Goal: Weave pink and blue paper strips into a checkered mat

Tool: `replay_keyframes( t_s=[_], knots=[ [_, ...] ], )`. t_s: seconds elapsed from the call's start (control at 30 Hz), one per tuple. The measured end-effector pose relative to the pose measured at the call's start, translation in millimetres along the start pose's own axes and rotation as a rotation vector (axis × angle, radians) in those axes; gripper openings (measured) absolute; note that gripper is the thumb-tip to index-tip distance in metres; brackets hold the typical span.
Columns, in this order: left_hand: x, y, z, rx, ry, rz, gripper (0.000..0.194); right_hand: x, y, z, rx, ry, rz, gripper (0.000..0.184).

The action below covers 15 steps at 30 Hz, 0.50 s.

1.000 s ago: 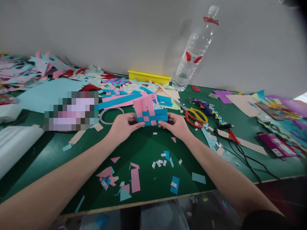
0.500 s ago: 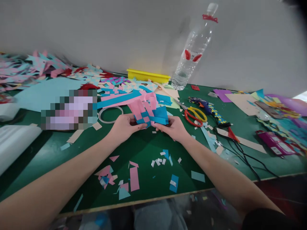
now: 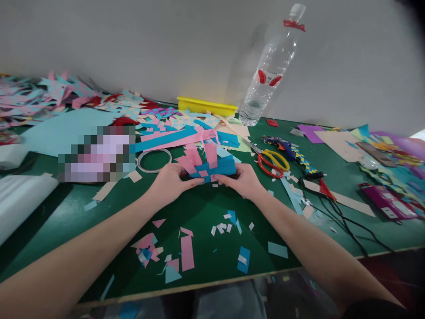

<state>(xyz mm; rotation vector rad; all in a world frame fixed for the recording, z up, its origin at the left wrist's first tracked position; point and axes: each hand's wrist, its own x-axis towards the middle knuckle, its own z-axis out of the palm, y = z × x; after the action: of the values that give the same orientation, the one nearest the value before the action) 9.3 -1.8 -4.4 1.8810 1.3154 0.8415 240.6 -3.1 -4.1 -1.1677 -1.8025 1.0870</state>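
Note:
Between my two hands is a woven piece of blue and pink paper strips (image 3: pixel 214 167), held just above the green table. My left hand (image 3: pixel 171 181) pinches its left end, thumb in front and fingers behind. At the right end my right hand (image 3: pixel 244 180) grips it the same way, its thumb on the lower front edge. Several pink strip ends stand up from the weave and curl at the top. Behind it lie long blue and pink paper strips (image 3: pixel 166 139). A roll of clear tape (image 3: pixel 154 161) rests left of the piece. The fingers behind the paper are partly hidden.
Scissors (image 3: pixel 272 163) with red and yellow handles lie to the right, near a glue gun (image 3: pixel 292 153) and black cords. A clear bottle (image 3: pixel 270 71) leans on the wall. Paper scraps (image 3: pixel 187 252) litter the table's front. A purple box (image 3: pixel 387 201) sits far right.
The pink strips have spread and stand more upright, and the blue band now lies flatter between my hands. Both hands keep their hold. The view has shifted slightly.

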Motion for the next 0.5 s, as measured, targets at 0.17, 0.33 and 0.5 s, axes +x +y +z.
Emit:
replay_keyframes(
  t_s=[0.17, 0.33, 0.5],
  knots=[
    [-1.5, -7.5, -0.1, -0.045, -0.014, 0.084, 0.026, -3.0, -6.8, 0.8, -0.072, -0.044, -0.032, 0.030],
    [-2.2, -8.9, 2.0, -0.004, -0.008, 0.141, 0.017, -3.0, -6.2, 0.6, -0.136, -0.066, -0.014, 0.029],
    [-3.2, -3.5, 2.9, -0.039, -0.048, 0.117, 0.021, -3.7, -2.2, 0.7, -0.110, -0.064, -0.039, 0.027]
  ],
)
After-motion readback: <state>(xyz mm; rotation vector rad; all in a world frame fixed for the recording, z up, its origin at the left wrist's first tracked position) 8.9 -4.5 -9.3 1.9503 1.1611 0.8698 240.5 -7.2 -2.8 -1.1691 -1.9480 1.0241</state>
